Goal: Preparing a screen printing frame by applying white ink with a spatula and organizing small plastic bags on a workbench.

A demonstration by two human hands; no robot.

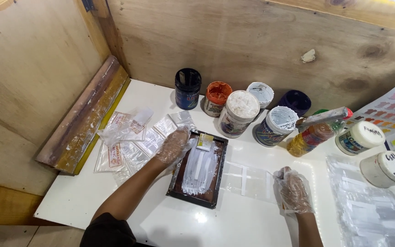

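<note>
Gloved hands at the screen frame.
My left hand [173,145] rests spread on the dark frame [198,170]; my right hand [292,190] pinches a clear bag [248,180]; labelled paint jars [237,113] stand behind.

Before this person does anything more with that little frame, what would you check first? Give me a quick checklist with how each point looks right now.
1. Left hand steadies the frame: ok, it rests on the frame's upper left edge.
2. Both hands gloved: ok, the right hand wears a clear glove too.
3. Clear bag lies flat beside the frame: ok, the right hand touches its right edge.
4. White paint on the frame: ok, streaks cover its middle.
5. Open paint jars stand away from the hands: ok, they stand upright at the back of the table.
6. Right hand holds a tool: cannot tell, the fingers are curled.
</note>
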